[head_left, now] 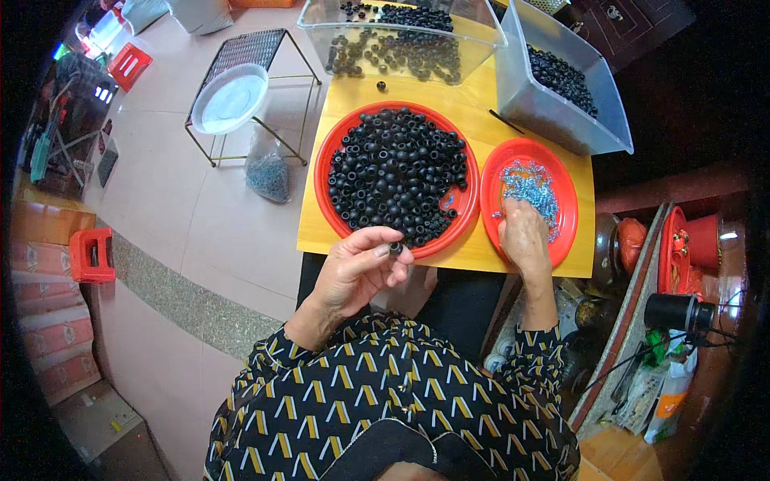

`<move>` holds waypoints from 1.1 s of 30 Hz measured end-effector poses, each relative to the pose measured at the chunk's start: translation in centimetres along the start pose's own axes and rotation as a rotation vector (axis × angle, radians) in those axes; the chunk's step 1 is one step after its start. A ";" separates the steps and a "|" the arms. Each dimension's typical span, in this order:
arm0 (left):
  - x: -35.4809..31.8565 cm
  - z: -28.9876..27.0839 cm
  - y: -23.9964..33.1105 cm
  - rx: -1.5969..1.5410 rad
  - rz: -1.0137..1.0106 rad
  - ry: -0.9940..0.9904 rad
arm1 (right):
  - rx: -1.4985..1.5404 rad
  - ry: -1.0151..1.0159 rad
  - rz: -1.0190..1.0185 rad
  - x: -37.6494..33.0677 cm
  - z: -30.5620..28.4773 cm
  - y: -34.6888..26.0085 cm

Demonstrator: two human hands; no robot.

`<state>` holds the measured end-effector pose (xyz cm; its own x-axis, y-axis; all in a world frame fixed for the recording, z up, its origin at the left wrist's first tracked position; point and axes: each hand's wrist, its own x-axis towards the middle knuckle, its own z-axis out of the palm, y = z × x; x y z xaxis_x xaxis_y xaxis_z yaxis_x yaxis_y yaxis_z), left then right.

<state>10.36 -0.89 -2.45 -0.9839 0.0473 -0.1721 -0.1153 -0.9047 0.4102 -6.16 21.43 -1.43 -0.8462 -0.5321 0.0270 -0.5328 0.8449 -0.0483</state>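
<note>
In the head view, our left hand pinches a black holed bead at the near rim of a round red tray of beads on the bench. Our right hand dips into silvery metal pieces on a red oval plate; we cannot tell whether it grips any.

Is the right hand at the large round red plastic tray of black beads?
No, the right hand has its fingertips at the small shiny silvery-blue pieces on the smaller red plastic plate.
</note>
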 end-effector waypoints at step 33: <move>0.2 -0.4 -1.7 -0.009 -0.038 -0.039 | 1.369 0.061 -0.038 -4.3 -2.4 -8.1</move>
<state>10.46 0.53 -3.56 -0.9834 0.0985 -0.1521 -0.1519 -0.9057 0.3957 1.81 17.06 1.26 -0.8490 -0.5202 0.0924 -0.1574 0.0820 -0.9841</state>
